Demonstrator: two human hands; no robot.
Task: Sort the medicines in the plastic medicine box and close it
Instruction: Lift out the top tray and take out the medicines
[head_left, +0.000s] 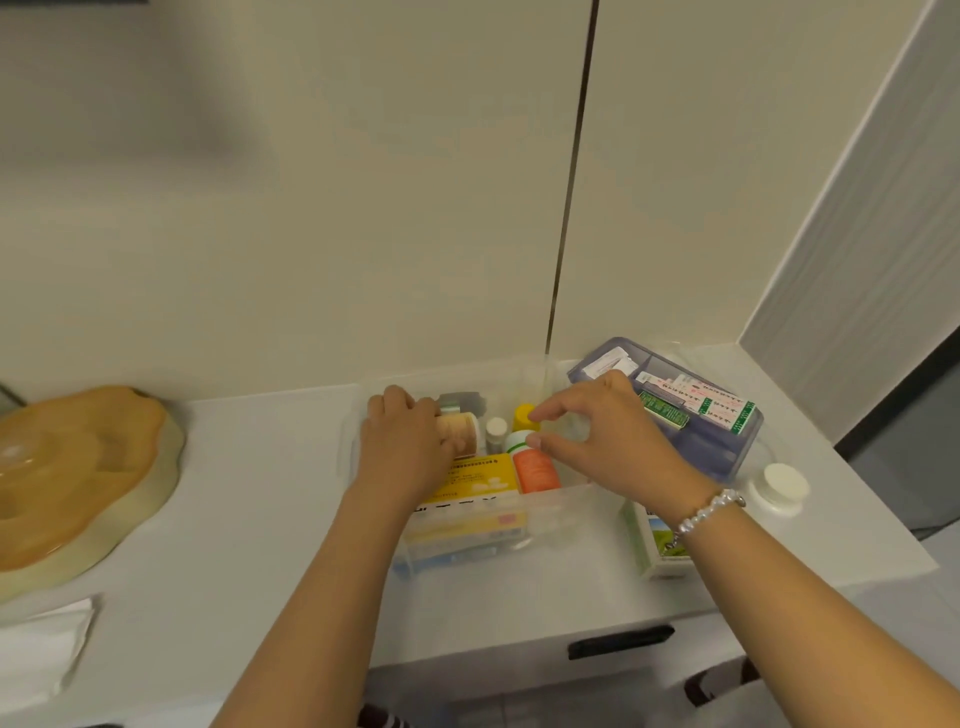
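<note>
The medicine box (545, 499) is clear, smooth plastic, and the tray (727, 457) beside it is bluish see-through plastic. The counter (249, 499) looks smooth and matt white. The yellow carton (480, 475) looks like printed cardboard, and the bracelet (709, 509) has glossy pearly beads.

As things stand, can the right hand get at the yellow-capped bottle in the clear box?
Probably yes. The right hand hovers over the open clear box, its forefinger tip almost at the yellow-capped bottle. No lid covers the box, and nothing lies between fingers and cap. The left hand is busy with a roll to the left.
</note>
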